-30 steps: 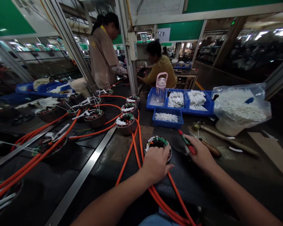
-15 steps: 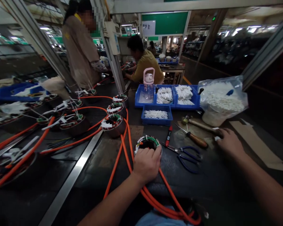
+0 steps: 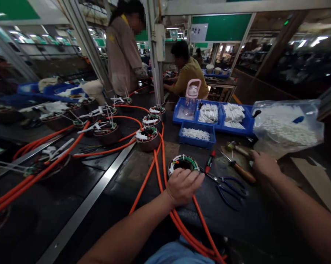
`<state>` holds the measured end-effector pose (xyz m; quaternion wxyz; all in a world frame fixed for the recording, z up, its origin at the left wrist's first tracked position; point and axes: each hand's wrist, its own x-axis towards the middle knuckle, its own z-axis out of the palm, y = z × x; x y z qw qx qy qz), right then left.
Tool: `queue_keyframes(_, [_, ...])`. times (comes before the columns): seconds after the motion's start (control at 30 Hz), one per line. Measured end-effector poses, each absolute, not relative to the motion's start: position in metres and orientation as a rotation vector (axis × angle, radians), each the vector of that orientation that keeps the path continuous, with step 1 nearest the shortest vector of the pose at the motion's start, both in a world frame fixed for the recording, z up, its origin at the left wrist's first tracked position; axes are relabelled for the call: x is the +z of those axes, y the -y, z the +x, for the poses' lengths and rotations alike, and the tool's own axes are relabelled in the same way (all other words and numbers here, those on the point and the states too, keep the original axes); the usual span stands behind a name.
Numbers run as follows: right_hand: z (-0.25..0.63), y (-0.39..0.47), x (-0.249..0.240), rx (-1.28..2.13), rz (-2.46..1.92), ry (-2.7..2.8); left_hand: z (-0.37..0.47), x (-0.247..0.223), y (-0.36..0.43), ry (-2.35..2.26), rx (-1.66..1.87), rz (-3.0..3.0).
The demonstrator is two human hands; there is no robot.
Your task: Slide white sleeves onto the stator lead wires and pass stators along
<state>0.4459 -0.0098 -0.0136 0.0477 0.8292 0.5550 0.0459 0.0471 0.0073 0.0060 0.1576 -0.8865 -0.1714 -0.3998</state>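
Note:
In front of me sits a motor stator [image 3: 191, 160], a ring of windings with white, green and red leads. My left hand [image 3: 184, 186] is closed over its near rim, with fingertips at the central opening. Further right, my right hand [image 3: 265, 165] is closed around the wooden handle of a hammer [image 3: 242, 150], whose head points left; the fingers partly hide the handle. Between the hands lie a screwdriver [image 3: 242, 171] with a wooden grip, dark blue-handled scissors [image 3: 231, 189] and a red marker [image 3: 210, 161].
Orange cables [image 3: 163, 161] run past more stators [image 3: 147, 137] on the left, across a metal strip [image 3: 107, 179]. Blue bins [image 3: 220, 119] hold white sleeves; a small blue tray [image 3: 197, 135] holds thin white pieces. A plastic bag [image 3: 289, 123] and cardboard [image 3: 316, 183] are right. Two co-workers [image 3: 124, 51] work beyond.
The view has swung left, so things appear further right. My right hand has moved along the hammer handle toward its head. My left hand stays on the stator, its fingers shifted slightly rightward.

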Motion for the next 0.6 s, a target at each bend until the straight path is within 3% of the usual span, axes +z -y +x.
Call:
queue_keyframes(0.27, [0.415,0.007,0.03,0.113,2.468,-1.833,0.048,-0.008,-0.008,0.405,-1.136,-2.489])
queue_keyframes(0.4, [0.351,-0.002,0.088,-0.035,2.407,-2.18,0.048,-0.011,-0.008,0.403,-1.136,-2.486])
queue_keyframes(0.5, [0.284,-0.013,0.142,-0.147,2.131,-2.641,0.048,-0.012,-0.007,0.436,-1.109,-2.501])
queue_keyframes(0.6, [0.225,-0.025,0.175,0.004,1.859,-2.903,0.047,-0.01,-0.006,0.438,-1.061,-2.518])
